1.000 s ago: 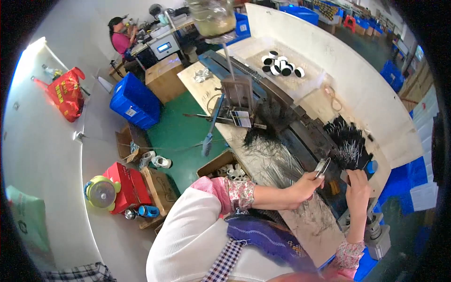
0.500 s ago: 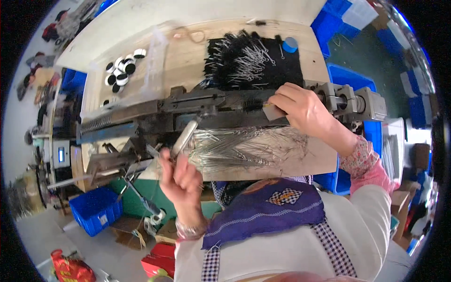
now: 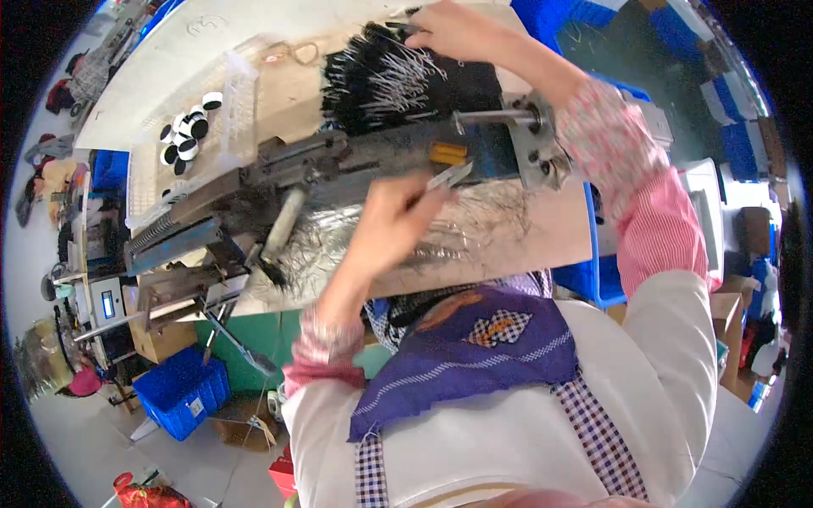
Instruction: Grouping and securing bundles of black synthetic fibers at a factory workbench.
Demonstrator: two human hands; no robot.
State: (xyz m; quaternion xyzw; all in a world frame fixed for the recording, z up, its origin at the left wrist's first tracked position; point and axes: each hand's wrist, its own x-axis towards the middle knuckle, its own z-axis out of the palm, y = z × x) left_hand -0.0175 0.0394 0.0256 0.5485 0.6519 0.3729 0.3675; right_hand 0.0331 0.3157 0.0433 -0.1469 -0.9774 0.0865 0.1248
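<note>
My left hand (image 3: 394,218) is above the wires in front of the bench machine (image 3: 271,173), fingers closed round a flat silver piece (image 3: 450,176) with a slanted tip. Beyond that tip, a small yellow block (image 3: 448,153) sits on the machine. My right hand (image 3: 457,32) reaches over the far side of a pile of black-bristled wire brushes (image 3: 385,80). Its fingers are pinched at a thin dark brush (image 3: 403,26), partly hidden by them. The pile's pale looped wire ends lie on a black cloth (image 3: 474,89).
Loose thin wires (image 3: 339,224) cover the near part of the wooden table. A clear plastic tray (image 3: 241,110) at the left holds several black-and-white round pieces (image 3: 188,135). A metal rod (image 3: 491,117) juts from the machine's right end. Blue bins stand beside the table.
My right hand has moved from the machine to the far edge of the brush pile. My left hand has moved right and forward, now holding the silver piece. The yellow block shows on the machine.
</note>
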